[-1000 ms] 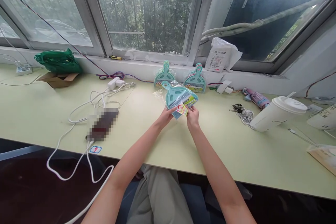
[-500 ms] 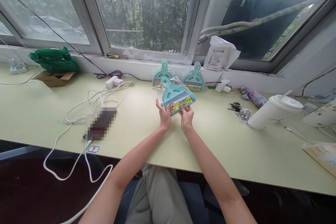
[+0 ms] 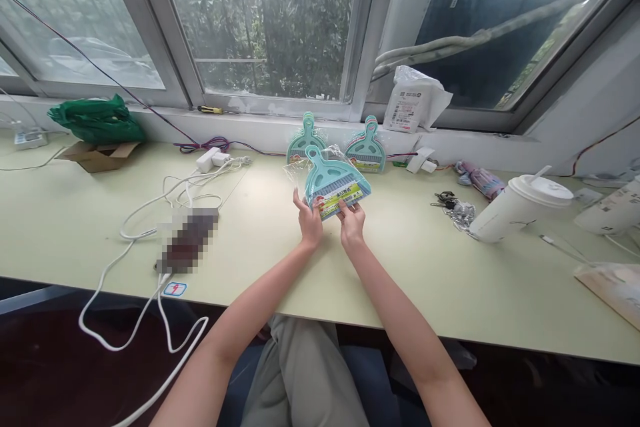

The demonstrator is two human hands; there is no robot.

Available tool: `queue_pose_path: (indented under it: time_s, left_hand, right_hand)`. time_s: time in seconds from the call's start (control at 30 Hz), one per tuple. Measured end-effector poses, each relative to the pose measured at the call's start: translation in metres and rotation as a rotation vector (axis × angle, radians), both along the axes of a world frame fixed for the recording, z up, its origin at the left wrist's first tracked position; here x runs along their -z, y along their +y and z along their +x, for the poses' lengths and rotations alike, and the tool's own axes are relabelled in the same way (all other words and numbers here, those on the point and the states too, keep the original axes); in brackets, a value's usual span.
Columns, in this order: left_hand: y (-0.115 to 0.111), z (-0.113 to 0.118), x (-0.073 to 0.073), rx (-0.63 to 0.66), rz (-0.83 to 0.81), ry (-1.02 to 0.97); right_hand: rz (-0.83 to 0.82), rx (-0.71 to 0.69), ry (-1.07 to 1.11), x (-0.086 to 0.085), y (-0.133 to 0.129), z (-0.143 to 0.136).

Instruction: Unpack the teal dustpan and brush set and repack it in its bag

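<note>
head view: at frame centre, the left hand [image 3: 310, 225] and right hand [image 3: 352, 228] had their fingers clamped on the lower edge of a packaged teal dustpan set [image 3: 334, 181], held upright just above the counter [image 3: 450, 280], two more dustpan sets [image 3: 365, 148] behind it.

Daylight is coming through wide sliding windows [image 3: 260, 20] with grey frames, greenery showing outside. A long pale green desk [image 3: 450, 280] is running beneath the white sill [image 3: 165, 121], dark floor lying below.
</note>
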State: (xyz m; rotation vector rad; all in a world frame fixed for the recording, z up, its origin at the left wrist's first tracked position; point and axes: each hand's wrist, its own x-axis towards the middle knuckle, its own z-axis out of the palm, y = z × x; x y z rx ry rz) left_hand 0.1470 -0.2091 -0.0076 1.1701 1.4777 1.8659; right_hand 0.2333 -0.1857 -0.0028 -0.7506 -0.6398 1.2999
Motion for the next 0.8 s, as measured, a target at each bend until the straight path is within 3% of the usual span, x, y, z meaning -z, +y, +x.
queue_pose_path:
  time_s: [0.1,0.2,0.3,0.43,0.53,0.63,0.8]
  left_hand:
    - [-0.001,0.0,-0.002,0.04,0.01,-0.031]
    - [-0.003,0.004,0.0,0.164,0.051,-0.065]
    - [-0.001,0.009,0.003,0.368,0.053,-0.102]
    - [0.004,0.008,0.0,0.672,-0.073,-0.218]
    - [0.008,0.0,-0.006,0.637,-0.133,-0.331]
    - [0.008,-0.004,-0.008,0.582,-0.089,-0.382]
    - [0.004,0.004,-0.003,0.743,-0.187,-0.299]
  right_hand:
    - [0.005,-0.006,0.004,-0.001,0.0,0.0]
    - [0.009,0.011,0.004,-0.001,0.004,0.005]
    - [0.02,0.048,0.006,-0.004,0.009,0.015]
    - [0.018,0.096,-0.009,-0.007,0.014,0.025]
    - [0.028,0.085,-0.012,-0.005,0.014,0.023]
    - [0.025,0.066,0.017,-0.002,0.013,0.018]
    - [-0.003,0.11,0.055,-0.001,0.016,0.022]
